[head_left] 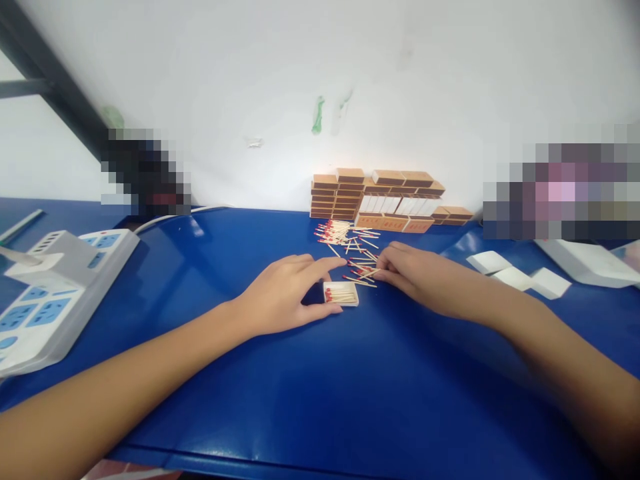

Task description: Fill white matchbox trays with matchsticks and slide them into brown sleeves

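A small white matchbox tray [354, 294] lies on the blue table with several red-tipped matches [341, 295] in it. My left hand [280, 297] holds the tray at its left end, thumb along the near side and fingers behind; its index finger stretches over toward the loose matches. To the right, my right hand [407, 270] is closed in a pinch on a match [370, 273] at the edge of a scattered group. Its fingertips are partly hidden. Beyond both hands lies a denser pile of loose matches [337, 232].
Stacked matchboxes [337, 197] stand against the white wall, with white-sided boxes among them. Several white pieces [513, 279] lie at the right. A power strip [70, 313] with a plugged-in adapter [60, 260] occupies the left side. Blurred patches cover both far sides.
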